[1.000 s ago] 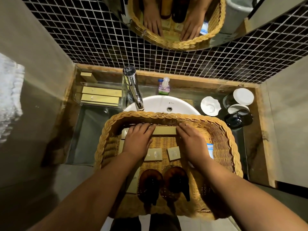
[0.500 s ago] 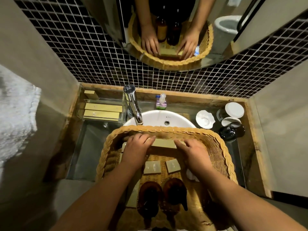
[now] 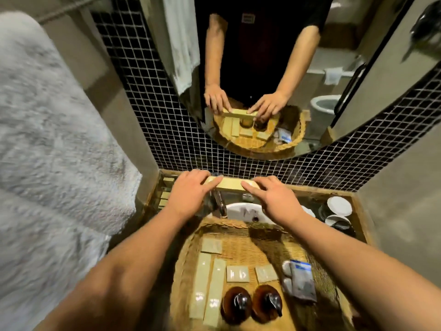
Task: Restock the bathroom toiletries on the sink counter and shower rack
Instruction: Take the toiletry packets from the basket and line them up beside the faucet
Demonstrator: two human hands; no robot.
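A long tan toiletry box (image 3: 230,183) is held level above the faucet (image 3: 220,204) and the back of the counter. My left hand (image 3: 191,193) grips its left end and my right hand (image 3: 272,199) grips its right end. Below, a wicker basket (image 3: 183,263) rests over the white sink (image 3: 241,210). In it lie two long tan boxes (image 3: 208,285), small square packets (image 3: 237,273), two amber pump bottles (image 3: 250,304) and a grey pouch with a blue label (image 3: 298,280).
A clear tray with tan boxes (image 3: 164,199) stands at the counter's back left. White cups and lids (image 3: 338,211) sit at the back right. A fluffy white towel (image 3: 47,151) hangs at left. A round mirror (image 3: 286,68) on black mosaic tiles reflects the person.
Both hands have lifted the long tan box out of the basket and carried it up and away toward the back wall. The camera has tilted upward.
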